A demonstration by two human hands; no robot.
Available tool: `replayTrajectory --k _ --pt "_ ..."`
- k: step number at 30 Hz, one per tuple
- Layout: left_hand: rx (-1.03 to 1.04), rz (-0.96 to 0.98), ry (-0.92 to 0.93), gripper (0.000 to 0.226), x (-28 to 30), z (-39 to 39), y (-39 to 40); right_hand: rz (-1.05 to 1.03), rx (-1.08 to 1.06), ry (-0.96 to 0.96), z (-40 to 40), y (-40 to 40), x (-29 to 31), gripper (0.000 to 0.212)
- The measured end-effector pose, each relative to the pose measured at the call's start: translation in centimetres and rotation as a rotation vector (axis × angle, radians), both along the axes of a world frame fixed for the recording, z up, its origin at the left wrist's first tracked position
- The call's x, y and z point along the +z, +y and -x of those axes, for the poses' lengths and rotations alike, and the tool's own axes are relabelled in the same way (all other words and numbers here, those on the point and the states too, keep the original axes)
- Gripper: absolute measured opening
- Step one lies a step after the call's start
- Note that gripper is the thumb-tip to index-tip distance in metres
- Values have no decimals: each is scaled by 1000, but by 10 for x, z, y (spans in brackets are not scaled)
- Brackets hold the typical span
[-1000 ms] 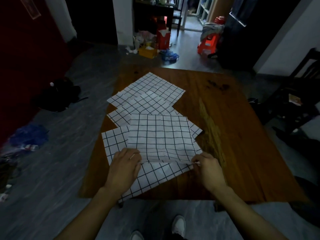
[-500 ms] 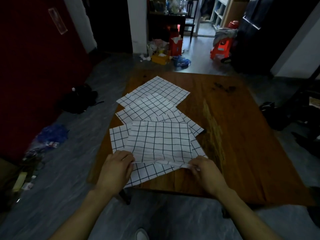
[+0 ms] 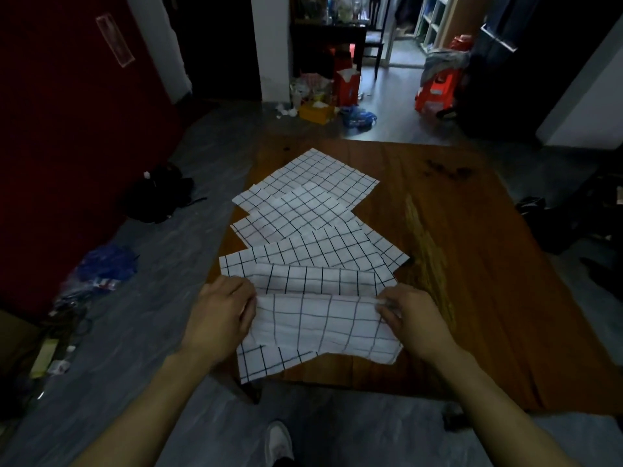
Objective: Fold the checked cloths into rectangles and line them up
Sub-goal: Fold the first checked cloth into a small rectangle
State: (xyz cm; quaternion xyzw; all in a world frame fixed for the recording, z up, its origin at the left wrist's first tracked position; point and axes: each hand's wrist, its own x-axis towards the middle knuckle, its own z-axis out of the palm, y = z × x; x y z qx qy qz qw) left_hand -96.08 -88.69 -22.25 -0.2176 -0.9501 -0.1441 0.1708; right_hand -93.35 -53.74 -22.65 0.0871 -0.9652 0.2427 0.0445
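the nearest checked cloth (image 3: 323, 323) lies at the near left edge of the bench (image 3: 472, 281), its near part folded back toward the person. the left hand (image 3: 219, 321) grips one end of the fold, the right hand (image 3: 416, 323) pinches the other. the fold will do best if both ends travel evenly and the grid lines match before pressing. the other checked cloths (image 3: 303, 210) lie overlapped beyond, unfolded.
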Motion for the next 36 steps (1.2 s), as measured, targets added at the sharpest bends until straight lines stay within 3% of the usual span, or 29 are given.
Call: replayTrajectory --k 5,11,18,24,27,30,36 --pt "-55 -41 -5 22 -14 60 -8 -72 -104 -30 42 -15 0 10" --pt "-102 -9 -76 5 -41 108 -7 -113 -161 -71 68 -25 -15 11" --pt "-117 -16 -189 23 -63 133 2 -102 -151 -101 91 -20 -36 6" --pt "-14 36 -273 5 -69 143 8 -109 -159 -97 114 -13 -60 17" --pt "42 22 -272 25 -65 143 13 -131 -226 -98 118 -15 -66 36" --pt "57 19 -269 42 -69 138 17 -146 -242 -92 115 -20 -74 43" --pt "-34 36 -405 46 -98 113 28 -109 -222 -137 101 -21 -94 42"
